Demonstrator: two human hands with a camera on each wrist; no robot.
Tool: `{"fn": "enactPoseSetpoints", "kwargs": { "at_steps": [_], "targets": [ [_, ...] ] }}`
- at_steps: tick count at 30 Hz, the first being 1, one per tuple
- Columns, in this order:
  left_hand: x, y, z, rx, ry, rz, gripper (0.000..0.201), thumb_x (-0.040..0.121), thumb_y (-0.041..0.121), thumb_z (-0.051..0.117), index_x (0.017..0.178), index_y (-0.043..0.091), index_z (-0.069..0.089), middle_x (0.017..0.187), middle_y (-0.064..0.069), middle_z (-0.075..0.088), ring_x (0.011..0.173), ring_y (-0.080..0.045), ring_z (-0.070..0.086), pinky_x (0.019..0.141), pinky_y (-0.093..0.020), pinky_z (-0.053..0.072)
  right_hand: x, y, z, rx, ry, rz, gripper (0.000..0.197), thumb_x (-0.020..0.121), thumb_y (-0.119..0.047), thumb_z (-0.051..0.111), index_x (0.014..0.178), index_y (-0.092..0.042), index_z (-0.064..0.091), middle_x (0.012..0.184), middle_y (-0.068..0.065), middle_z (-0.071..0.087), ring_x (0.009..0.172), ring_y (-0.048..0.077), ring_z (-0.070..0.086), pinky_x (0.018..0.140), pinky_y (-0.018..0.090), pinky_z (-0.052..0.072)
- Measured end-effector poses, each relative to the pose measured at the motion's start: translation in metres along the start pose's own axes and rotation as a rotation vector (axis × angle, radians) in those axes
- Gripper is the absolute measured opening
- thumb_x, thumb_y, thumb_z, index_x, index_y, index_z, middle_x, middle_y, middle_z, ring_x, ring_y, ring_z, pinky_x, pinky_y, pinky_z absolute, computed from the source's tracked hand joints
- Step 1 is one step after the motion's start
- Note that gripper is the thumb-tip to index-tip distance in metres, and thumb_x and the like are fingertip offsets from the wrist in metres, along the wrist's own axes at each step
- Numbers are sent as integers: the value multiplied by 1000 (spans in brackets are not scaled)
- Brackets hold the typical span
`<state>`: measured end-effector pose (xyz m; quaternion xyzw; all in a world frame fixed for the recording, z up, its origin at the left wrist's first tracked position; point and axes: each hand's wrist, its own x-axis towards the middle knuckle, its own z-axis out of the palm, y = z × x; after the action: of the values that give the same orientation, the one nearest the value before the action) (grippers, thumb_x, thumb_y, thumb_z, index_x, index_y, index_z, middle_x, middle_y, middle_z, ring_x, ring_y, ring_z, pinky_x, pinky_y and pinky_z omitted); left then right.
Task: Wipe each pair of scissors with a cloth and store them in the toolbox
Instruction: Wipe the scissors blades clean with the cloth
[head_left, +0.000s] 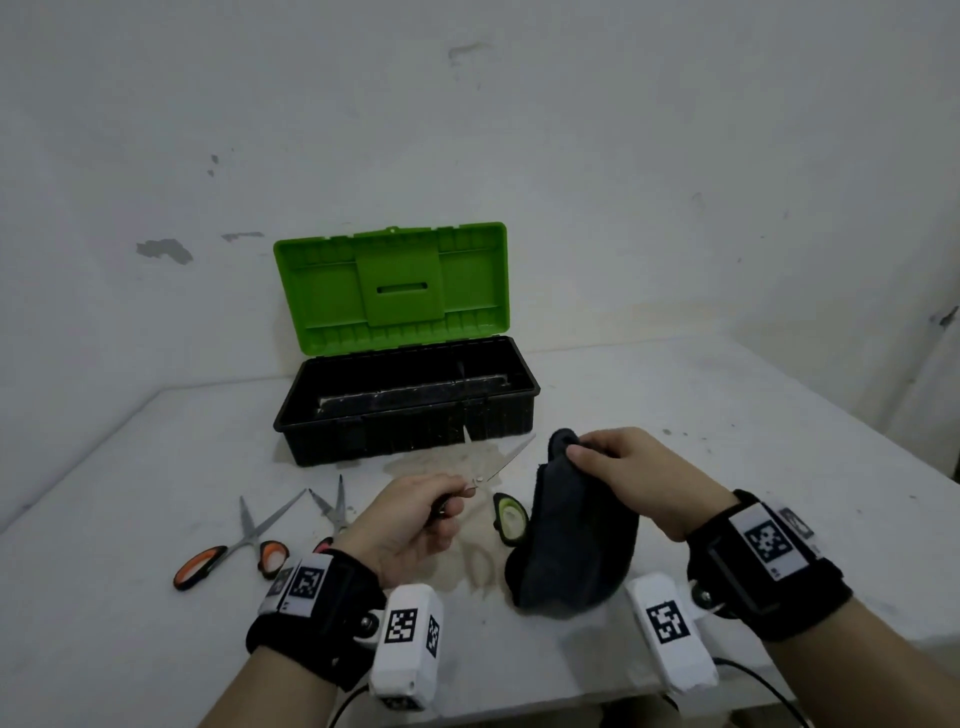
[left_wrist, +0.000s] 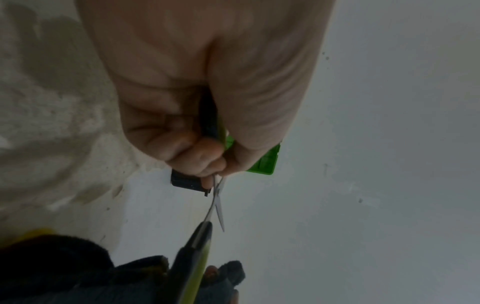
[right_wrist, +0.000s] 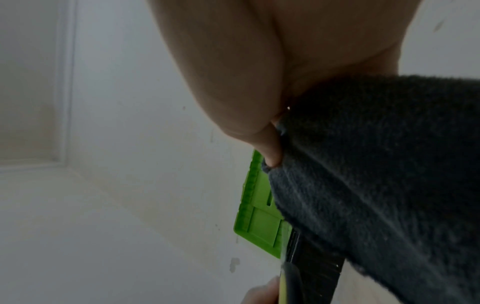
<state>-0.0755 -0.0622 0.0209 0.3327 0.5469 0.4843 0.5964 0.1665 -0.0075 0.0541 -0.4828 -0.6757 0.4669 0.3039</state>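
Note:
My left hand (head_left: 431, 514) grips one handle of a pair of green-and-black scissors (head_left: 498, 462) above the table. Their blades are spread and point toward the toolbox. The other handle loop (head_left: 511, 519) hangs free beside the cloth. In the left wrist view my fingers (left_wrist: 202, 156) curl round the handle, and the blades (left_wrist: 218, 203) stick out below them. My right hand (head_left: 613, 457) pinches the top of a dark cloth (head_left: 571, 525), which hangs down to the table; the right wrist view shows the cloth (right_wrist: 376, 185) close up. The black toolbox (head_left: 410, 421) stands with its green lid (head_left: 389, 286) raised.
Orange-handled scissors (head_left: 234, 551) lie at the front left of the white table (head_left: 727, 415). A second pair (head_left: 335, 506) lies beside them, partly behind my left hand. The toolbox stands against a white wall. The table's front edge is near my wrists.

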Motion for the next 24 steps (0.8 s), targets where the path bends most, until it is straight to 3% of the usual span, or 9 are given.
{"fn": "enactPoseSetpoints", "kwargs": {
  "at_steps": [3, 6, 9, 11, 13, 16, 20, 24],
  "targets": [
    [2, -2, 2, -9, -20, 15, 15, 98, 13, 60, 85, 6, 63, 56, 2, 42, 41, -7, 30, 40, -18, 22, -2, 3, 5, -1, -2, 30, 26, 101, -25, 51, 93, -13, 73, 93, 7, 76, 90, 20, 71, 81, 31, 55],
    [2, -6, 2, 23, -44, 89, 11, 93, 8, 66, 82, 8, 70, 58, 2, 40, 46, -9, 32, 43, -19, 25, -2, 5, 9, 62, -15, 89, 26, 101, -20, 49, 96, -10, 72, 99, 13, 75, 94, 24, 71, 88, 37, 54],
    [1, -6, 3, 81, -18, 124, 11, 93, 11, 67, 97, 3, 72, 61, 2, 47, 50, -10, 40, 47, -20, 31, -6, 3, 12, 156, -71, 97, 22, 95, -7, 50, 98, -7, 71, 99, 16, 75, 90, 24, 71, 85, 36, 55],
    [1, -5, 3, 117, -16, 143, 15, 92, 13, 68, 100, 1, 72, 62, 3, 50, 52, -10, 42, 50, -20, 34, -7, 2, 12, 106, -9, 10, 20, 91, -6, 56, 101, -15, 71, 97, 8, 76, 91, 20, 72, 83, 31, 58],
    [0, -5, 3, 139, -29, 159, 8, 93, 11, 66, 93, 4, 71, 62, 2, 49, 52, -9, 41, 50, -20, 34, -9, 0, 11, -25, 118, -111, 20, 88, -11, 63, 103, -23, 69, 94, -3, 74, 89, 11, 70, 78, 23, 56],
    [1, -4, 6, 139, -27, 149, 8, 95, 6, 61, 89, 4, 65, 61, 1, 46, 50, -9, 37, 47, -20, 29, -11, -4, 18, -242, 250, -312, 19, 83, -16, 69, 100, -26, 68, 89, -11, 71, 79, 1, 64, 72, 14, 49],
    [3, -6, 10, 167, -33, 167, 12, 98, 9, 57, 90, 3, 65, 59, 2, 43, 48, -10, 31, 44, -21, 23, -11, 1, 36, -417, 253, -505, 17, 84, -19, 72, 101, -21, 69, 93, -9, 67, 79, 2, 58, 73, 7, 40],
    [4, -7, 12, 174, -52, 196, 15, 100, 14, 55, 89, 5, 59, 56, 4, 39, 48, -10, 27, 44, -22, 20, -6, 9, 46, -481, 261, -595, 13, 84, -19, 73, 96, -17, 68, 90, -4, 63, 83, 9, 58, 75, 3, 35]
  ]
}}
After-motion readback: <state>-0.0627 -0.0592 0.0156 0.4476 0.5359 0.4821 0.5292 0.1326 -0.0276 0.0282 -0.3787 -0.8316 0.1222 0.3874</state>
